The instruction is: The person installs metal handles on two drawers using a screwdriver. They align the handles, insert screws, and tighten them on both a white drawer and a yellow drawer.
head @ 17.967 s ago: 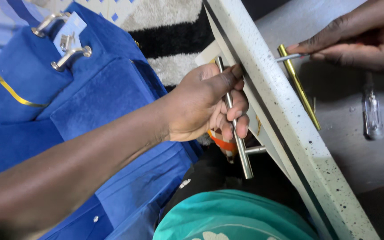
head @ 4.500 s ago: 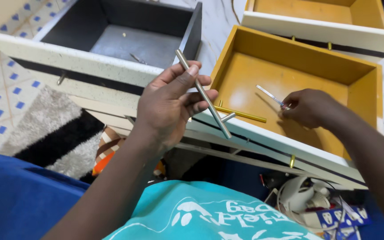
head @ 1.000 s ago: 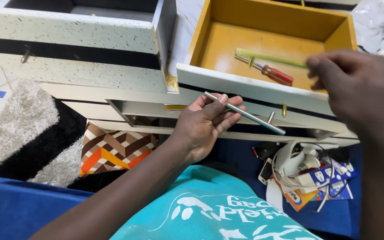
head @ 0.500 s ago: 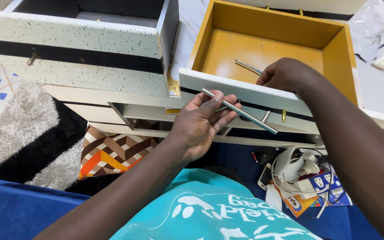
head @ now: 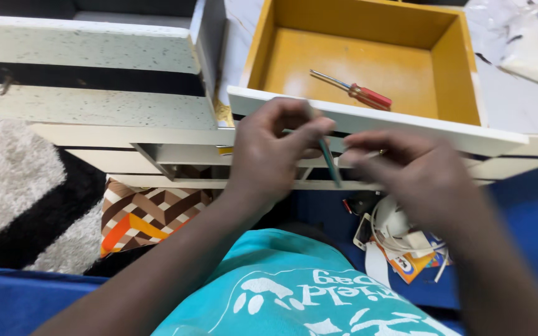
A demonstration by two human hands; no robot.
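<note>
My left hand (head: 272, 149) grips a silver bar handle (head: 329, 163), now tilted steeply, in front of the white front panel (head: 443, 132) of a yellow drawer (head: 449, 62). My right hand (head: 406, 174) is just right of the handle, fingers pinched together near a small brass screw on the panel; blur hides whether it holds anything. A screwdriver (head: 356, 92) with a red grip lies loose inside the yellow drawer.
A speckled white drawer (head: 88, 50) with a dark inside stands at the upper left. A patterned cushion (head: 144, 214) and a black-and-grey rug (head: 26, 205) lie below it. Cables, a phone and a power strip (head: 400, 239) clutter the blue floor at the right.
My right hand came out of the yellow drawer, leaving the screwdriver inside, and moved down to the front panel. The silver handle swung from nearly level to steeply tilted.
</note>
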